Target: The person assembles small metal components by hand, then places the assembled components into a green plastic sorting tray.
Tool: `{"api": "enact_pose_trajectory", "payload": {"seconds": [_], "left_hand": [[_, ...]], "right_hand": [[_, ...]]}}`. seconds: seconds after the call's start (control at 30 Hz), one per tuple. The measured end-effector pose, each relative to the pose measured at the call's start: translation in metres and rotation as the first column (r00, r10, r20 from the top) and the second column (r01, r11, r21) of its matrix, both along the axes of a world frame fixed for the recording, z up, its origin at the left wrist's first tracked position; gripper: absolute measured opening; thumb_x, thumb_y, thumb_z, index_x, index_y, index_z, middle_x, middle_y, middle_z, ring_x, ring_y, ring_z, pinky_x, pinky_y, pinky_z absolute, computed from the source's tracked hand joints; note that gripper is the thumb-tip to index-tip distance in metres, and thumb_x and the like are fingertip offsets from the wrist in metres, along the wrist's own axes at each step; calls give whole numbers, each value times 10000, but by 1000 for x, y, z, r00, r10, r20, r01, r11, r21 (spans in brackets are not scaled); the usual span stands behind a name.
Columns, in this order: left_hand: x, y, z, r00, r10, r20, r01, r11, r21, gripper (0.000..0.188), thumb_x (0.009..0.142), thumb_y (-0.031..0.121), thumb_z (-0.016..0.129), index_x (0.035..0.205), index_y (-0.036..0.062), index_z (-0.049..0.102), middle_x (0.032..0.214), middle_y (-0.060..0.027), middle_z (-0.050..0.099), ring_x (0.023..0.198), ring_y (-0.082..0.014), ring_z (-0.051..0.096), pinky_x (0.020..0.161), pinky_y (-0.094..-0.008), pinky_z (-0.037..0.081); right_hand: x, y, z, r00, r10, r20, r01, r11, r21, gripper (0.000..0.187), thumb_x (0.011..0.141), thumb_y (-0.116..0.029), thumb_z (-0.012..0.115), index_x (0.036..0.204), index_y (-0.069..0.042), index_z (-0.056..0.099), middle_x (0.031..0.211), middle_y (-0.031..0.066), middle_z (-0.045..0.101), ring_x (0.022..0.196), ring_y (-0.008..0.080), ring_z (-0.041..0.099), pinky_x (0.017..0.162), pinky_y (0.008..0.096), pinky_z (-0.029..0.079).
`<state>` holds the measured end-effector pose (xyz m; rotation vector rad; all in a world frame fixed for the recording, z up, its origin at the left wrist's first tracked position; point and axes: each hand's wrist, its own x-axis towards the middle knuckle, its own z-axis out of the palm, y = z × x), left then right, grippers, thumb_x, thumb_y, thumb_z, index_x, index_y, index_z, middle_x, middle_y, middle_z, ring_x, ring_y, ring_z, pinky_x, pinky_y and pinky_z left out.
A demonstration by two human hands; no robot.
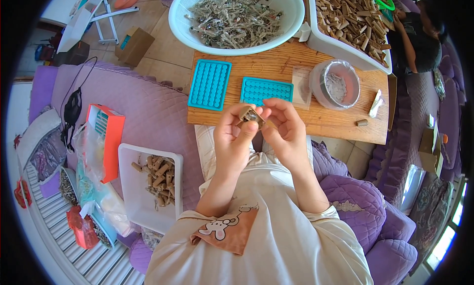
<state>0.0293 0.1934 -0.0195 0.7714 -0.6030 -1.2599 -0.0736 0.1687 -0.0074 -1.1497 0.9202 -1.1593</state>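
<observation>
both hands' fingers, left hand (232, 137) & right hand (286, 129), pinch small brown piece (249, 115), mostly hidden.

Purple quilted sofa (148, 107) w/ wood table (335, 122), tan tile floor (163, 58), daylight.

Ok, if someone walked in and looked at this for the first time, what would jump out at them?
Probably the two hands, left hand and right hand, meeting over the lap and pinching a small brown piece. Just beyond them on the wooden table lie two bright turquoise trays, and at its far edge sits a big white basket heaped with greyish bits.
</observation>
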Motion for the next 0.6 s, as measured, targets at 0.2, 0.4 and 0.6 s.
{"api": "enact_pose_trajectory", "payload": {"seconds": [0.2, 0.4, 0.6], "left_hand": [[-1, 7, -1, 976, -21, 218, 12, 999, 43, 244, 779, 99, 573, 968, -10, 464, 923, -83, 547, 895, -142, 538, 751, -229, 428], [4, 19, -15, 966, -41, 255, 13, 994, 108, 249, 791, 119, 564, 983, -5, 464, 904, -55, 530, 790, -65, 505, 685, -176, 414], [16, 26, -37, 949, 45, 311, -98, 983, 157, 251, 796, 108, 551, 1003, 0, 460, 935, -61, 520, 798, -76, 497, 671, -185, 418]], "right_hand": [[-2, -1, -16, 994, 82, -75, -76, 993, 86, 194, 687, 31, 533, 877, 27, 493, 856, 82, 566, 817, 132, 561, 727, 246, 446], [2, 1, -26, 953, 132, -272, -135, 991, 8, 168, 690, -6, 576, 834, 18, 494, 767, 73, 578, 724, 147, 585, 657, 253, 465], [16, -2, -39, 901, 261, -345, -249, 965, 82, 175, 712, -45, 591, 851, 13, 503, 781, 77, 581, 721, 151, 582, 654, 257, 463]]}}
